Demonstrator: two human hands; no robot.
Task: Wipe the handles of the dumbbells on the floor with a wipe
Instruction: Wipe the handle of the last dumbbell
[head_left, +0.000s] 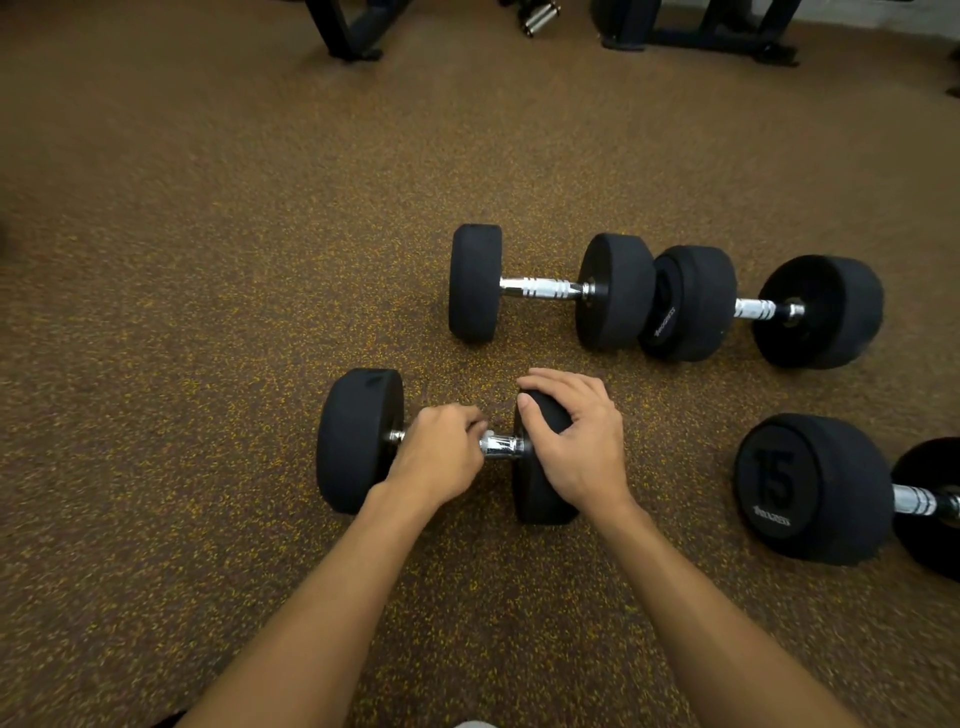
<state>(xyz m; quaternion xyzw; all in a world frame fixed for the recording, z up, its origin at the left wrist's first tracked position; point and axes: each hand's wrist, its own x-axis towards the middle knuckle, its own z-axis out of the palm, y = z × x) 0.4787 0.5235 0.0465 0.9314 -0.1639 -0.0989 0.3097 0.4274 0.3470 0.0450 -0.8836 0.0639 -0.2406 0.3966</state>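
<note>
left hand (441, 452): fingers curling tight round the near dumbbell's handle (501, 447); any wipe is hiding underneath, cannot tell.
right hand (576, 441): lying spread over the 3 o'clock weight (540, 488), steadying it.
risk: dumbbell rolling if that hand is lifting off.
far dumbbells (540, 288): waiting at 1 o'clock, untouched.
</note>
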